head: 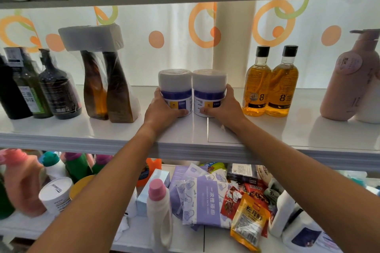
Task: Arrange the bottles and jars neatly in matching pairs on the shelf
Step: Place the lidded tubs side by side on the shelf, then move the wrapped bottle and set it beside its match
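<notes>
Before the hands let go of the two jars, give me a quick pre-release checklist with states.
1. Left hand grip on left white-lidded purple-banded jar: ok.
2. Right hand grip on right matching jar: ok.
3. Jars side by side, upright: ok.
4. Labels both facing front: ok.
5. Jars seated flat on white shelf: cannot tell, hands hide the bases.
6. Clear of amber black-capped bottles: ok.

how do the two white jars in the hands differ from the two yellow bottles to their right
The two white jars are short, wide and opaque with purple bands; the two yellow bottles are taller, narrow-necked and clear, showing golden liquid. The jars have broad white lids; the bottles have small black caps. The left hand and right hand each grip a jar; nothing touches the bottles. Both pairs stand upright, side by side, on the same white shelf.
</notes>
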### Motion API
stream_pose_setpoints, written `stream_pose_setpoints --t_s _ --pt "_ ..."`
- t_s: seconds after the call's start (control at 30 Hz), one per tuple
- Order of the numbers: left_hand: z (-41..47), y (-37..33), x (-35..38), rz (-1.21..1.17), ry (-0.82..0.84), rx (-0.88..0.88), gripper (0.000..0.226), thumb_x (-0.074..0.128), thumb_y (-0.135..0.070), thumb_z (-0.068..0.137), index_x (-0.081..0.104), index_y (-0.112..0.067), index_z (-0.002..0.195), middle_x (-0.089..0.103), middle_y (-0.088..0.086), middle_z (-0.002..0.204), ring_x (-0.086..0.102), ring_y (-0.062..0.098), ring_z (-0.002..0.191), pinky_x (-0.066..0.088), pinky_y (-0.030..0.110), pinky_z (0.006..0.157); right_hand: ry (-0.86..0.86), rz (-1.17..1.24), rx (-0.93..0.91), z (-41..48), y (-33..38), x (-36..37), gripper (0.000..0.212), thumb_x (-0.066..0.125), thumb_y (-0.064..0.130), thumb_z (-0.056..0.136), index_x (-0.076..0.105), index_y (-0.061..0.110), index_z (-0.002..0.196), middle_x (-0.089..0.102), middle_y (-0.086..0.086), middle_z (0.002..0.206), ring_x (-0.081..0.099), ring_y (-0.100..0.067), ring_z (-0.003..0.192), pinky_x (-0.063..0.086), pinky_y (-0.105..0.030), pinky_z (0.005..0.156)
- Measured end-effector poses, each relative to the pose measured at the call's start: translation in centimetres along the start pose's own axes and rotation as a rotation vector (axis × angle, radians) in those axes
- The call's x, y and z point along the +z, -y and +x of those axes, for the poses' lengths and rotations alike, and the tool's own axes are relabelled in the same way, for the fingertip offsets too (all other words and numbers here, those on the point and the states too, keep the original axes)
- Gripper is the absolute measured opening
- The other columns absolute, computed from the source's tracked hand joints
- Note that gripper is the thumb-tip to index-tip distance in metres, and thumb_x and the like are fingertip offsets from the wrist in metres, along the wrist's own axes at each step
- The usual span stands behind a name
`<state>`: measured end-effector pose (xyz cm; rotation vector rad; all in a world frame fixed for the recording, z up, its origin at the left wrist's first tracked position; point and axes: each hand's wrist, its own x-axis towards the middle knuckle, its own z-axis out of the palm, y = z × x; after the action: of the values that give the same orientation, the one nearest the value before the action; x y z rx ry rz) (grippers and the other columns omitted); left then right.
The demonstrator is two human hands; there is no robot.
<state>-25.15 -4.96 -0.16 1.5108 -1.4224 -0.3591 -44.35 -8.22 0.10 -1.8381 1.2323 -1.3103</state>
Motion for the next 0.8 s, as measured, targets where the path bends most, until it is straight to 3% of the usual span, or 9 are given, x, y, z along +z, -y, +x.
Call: stream_pose_setpoints --t_s 0.3,0.43,0.63,0.8 --pt "0.2 0.3 0.0 -0.012 -0.004 0.000 0.087 0.087 -0.029 0.066 0.036 -0.021 0.135 0.059 0.000 0.126 0.057 0.014 0.106 0.048 0.026 0.082 0.009 0.004 0.002 0.3 -0.4 0.0 0.094 0.085 0.016 0.067 0.026 0.019 0.139 0.054 -0.003 0.132 0.054 -0.022 0.119 0.051 -0.039 0.096" --pt "0.2 0.3 0.1 -0.015 -0.004 0.004 0.085 0.087 -0.028 0.066 0.037 -0.021 0.135 0.059 0.000 0.126 0.057 0.014 0.106 0.048 0.027 0.083 0.005 -0.002 0.006 0.8 -0.9 0.2 0.095 0.085 0.017 0.066 0.026 0.019 0.139 0.053 -0.003 0.132 0.053 -0.021 0.120 0.050 -0.041 0.097" --pt "0.2 0.4 0.1 -0.008 0.001 -0.001 0.084 0.086 -0.028 0.068 0.036 -0.021 0.136 0.059 0.001 0.128 0.058 0.019 0.113 0.046 0.026 0.083 -0.057 -0.071 0.013 1.5 -1.5 0.6 0.099 0.089 0.036 0.058 0.030 0.024 0.137 0.049 -0.005 0.130 0.052 -0.022 0.118 0.051 -0.041 0.096" --pt "0.1 0.3 0.1 0.000 0.002 0.008 0.089 0.085 -0.025 0.070 0.030 -0.020 0.139 0.058 0.003 0.130 0.058 0.021 0.115 0.048 0.029 0.085 -0.059 -0.068 0.002 1.6 -1.6 0.5 0.096 0.088 0.032 0.060 0.030 0.024 0.137 0.050 -0.005 0.131 0.053 -0.024 0.119 0.051 -0.042 0.096"
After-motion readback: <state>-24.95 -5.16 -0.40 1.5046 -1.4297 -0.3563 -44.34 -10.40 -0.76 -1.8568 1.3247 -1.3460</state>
